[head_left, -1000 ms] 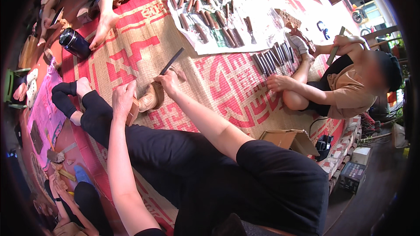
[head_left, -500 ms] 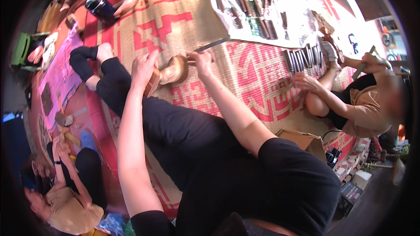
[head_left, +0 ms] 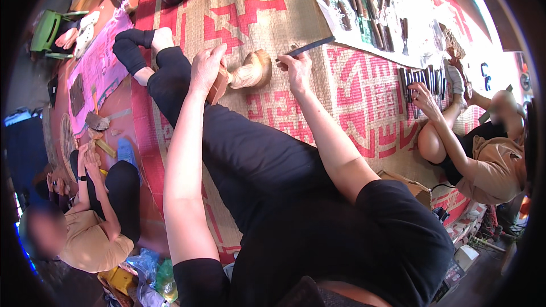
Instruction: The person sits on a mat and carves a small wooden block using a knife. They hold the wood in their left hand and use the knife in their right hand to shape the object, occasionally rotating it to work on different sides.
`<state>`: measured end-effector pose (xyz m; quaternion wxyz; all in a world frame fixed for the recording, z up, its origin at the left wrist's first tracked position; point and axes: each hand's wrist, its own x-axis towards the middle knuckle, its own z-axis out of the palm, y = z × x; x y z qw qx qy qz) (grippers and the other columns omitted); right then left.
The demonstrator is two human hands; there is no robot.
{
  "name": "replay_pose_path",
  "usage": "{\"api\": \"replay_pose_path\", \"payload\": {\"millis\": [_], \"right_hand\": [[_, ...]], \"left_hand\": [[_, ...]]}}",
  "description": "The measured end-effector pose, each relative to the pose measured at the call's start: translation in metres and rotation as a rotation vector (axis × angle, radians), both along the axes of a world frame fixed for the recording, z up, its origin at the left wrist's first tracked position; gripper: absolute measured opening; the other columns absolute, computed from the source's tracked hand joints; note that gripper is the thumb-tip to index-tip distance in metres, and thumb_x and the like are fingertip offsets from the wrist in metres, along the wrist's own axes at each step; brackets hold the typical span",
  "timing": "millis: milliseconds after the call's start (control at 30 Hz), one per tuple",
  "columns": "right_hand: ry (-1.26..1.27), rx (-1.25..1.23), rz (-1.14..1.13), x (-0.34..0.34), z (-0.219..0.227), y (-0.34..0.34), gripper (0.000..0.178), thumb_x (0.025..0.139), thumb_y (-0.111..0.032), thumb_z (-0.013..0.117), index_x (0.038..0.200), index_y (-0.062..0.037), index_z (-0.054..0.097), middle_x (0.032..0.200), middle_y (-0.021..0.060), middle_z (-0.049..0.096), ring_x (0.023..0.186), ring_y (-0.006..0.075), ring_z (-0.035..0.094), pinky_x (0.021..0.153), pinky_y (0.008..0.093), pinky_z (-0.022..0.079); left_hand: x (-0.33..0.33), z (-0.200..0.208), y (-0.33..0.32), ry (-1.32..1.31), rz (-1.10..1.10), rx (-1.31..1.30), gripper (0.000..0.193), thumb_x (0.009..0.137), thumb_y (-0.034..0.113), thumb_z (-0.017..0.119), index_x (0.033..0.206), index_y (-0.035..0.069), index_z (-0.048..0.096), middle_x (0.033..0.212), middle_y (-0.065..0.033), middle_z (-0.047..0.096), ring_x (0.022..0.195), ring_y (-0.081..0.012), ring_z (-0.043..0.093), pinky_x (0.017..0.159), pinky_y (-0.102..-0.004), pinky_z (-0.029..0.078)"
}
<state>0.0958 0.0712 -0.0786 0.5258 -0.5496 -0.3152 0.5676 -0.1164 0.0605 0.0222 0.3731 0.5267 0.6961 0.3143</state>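
Carved pale wooden piece [head_left: 248, 71] is between the two hands, over the red-and-straw woven mat [head_left: 278, 116]. Left hand [head_left: 207, 69] has its fingers bent closely over a reddish-brown wooden block [head_left: 219, 86] at the piece's left end. Right hand [head_left: 296, 68] pinches, with fingers nearly closed, a dark flat bar [head_left: 313, 46], which is apart from the carving.

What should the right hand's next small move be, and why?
Probably bring the dark, flat bar over to the pale, curved wooden carving: the right hand holds the bar clear of it, while the left hand grips the reddish-brown block at the carving's left end.
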Motion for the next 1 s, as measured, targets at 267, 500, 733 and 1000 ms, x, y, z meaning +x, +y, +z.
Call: {"api": "replay_pose_path", "payload": {"millis": [267, 500, 733, 1000], "right_hand": [[0.14, 0.019, 0.036, -0.029, 0.006, 0.005, 0.021, 0.069, 0.0, 0.066, 0.087, 0.0051, 0.06, 0.08, 0.0095, 0.064, 0.071, 0.0148, 0.061, 0.067, 0.0258, 0.05], [-0.052, 0.035, 0.08, -0.029, 0.008, 0.01, 0.015, 0.068, -0.002, 0.066, 0.081, 0.0042, 0.063, 0.075, 0.0108, 0.066, 0.067, 0.015, 0.062, 0.066, 0.0259, 0.05], [-0.326, 0.041, -0.096, -0.024, -0.011, 0.021, 0.01, 0.067, -0.002, 0.064, 0.076, 0.0016, 0.062, 0.069, 0.0083, 0.064, 0.061, 0.0144, 0.059, 0.059, 0.0271, 0.048], [0.096, 0.03, 0.041, -0.025, 0.0, 0.015, 0.018, 0.069, -0.002, 0.067, 0.084, 0.0047, 0.062, 0.075, 0.0106, 0.064, 0.066, 0.0159, 0.061, 0.064, 0.0273, 0.05]], "left_hand": [[0.011, 0.009, -0.002, 0.094, -0.03, -0.007, 0.046, 0.084, 0.04, 0.048, 0.061, 0.002, 0.058, 0.055, -0.009, 0.057, 0.053, -0.018, 0.056, 0.058, -0.0307, 0.044], [0.012, 0.009, 0.0, 0.141, -0.099, 0.025, 0.047, 0.085, 0.041, 0.045, 0.062, 0.002, 0.058, 0.057, -0.0112, 0.058, 0.055, -0.0222, 0.059, 0.058, -0.0323, 0.044], [0.013, 0.006, 0.003, 0.188, -0.156, 0.107, 0.047, 0.086, 0.039, 0.044, 0.062, 0.002, 0.058, 0.057, -0.0117, 0.058, 0.056, -0.0228, 0.059, 0.059, -0.033, 0.045], [0.013, 0.007, 0.001, 0.148, -0.083, 0.021, 0.047, 0.085, 0.039, 0.045, 0.06, 0.002, 0.058, 0.056, -0.0104, 0.058, 0.055, -0.0221, 0.059, 0.059, -0.0328, 0.045]]}}
